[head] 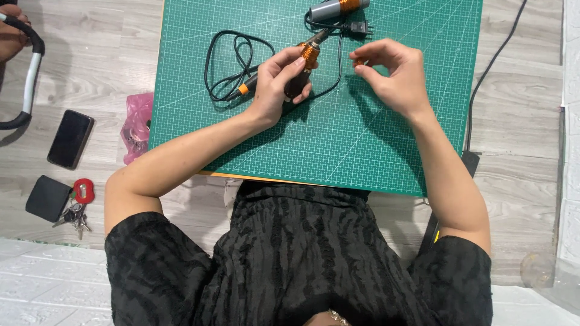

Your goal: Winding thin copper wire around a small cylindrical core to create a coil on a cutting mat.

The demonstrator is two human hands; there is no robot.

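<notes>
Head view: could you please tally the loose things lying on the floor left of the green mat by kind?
Black phone: 1
Pink plastic bag: 1
Black pouch: 1
Bunch of keys with red fob: 1
Total: 4

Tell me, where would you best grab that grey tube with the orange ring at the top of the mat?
Probably around the plain grey barrel of the grey tube, coming from above: it lies flat on the green mat, slightly tilted, and its cord end stays clear.
</notes>
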